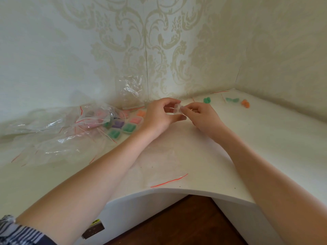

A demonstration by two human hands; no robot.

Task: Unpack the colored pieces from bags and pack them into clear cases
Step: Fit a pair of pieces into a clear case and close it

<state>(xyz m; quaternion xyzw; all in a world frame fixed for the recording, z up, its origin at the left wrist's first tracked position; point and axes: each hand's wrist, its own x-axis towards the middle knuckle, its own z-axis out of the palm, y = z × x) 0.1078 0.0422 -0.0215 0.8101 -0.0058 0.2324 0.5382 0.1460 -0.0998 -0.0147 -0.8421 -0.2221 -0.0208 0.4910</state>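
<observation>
While you pinch the small clear case (177, 109) between your left hand (160, 114) and right hand (203, 117), the loose green pieces (206, 100) lie just beyond your right hand, nearer it than the left.

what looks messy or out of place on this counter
Nothing looks damaged. Empty bags lie crumpled in a heap at the left, partly over the filled cases. Loose green pieces and orange pieces sit apart by the far wall, not yet in cases.
</observation>
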